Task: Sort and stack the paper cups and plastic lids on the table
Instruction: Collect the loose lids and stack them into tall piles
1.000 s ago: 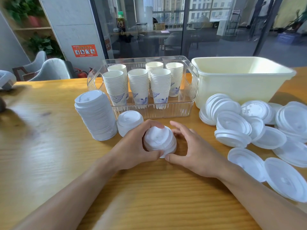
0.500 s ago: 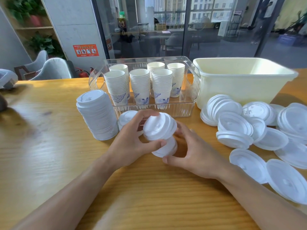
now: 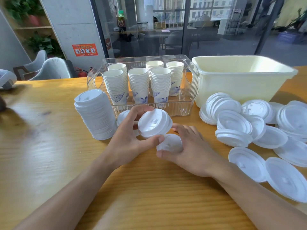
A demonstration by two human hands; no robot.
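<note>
- Fingers first: our left hand (image 3: 131,141) curls its thumb and fingers round a small stack of white plastic lids (image 3: 154,124), lifted and tilted above the table; our right hand (image 3: 191,151) cups another small stack of white lids (image 3: 170,144) resting on the wood, thumb and fingers wrapped about it.
- We work on a wide wooden table (image 3: 49,155) with a yellow-brown grain.
- At the far right stands a pale cream plastic tub (image 3: 240,82).
- Left of the tub and touching it we see a clear ribbed plastic bin (image 3: 179,107), holding six nested stacks of white paper cups with blue patterns (image 3: 139,87).
- Beside the bin's left corner stands a tall leaning stack of white lids (image 3: 94,115).
- Loose white lids in a scattered heap (image 3: 259,130) spread on the table in front of the tub, some overlapping.
- One low lid stack (image 3: 123,116) peeks out behind our left hand.
</note>
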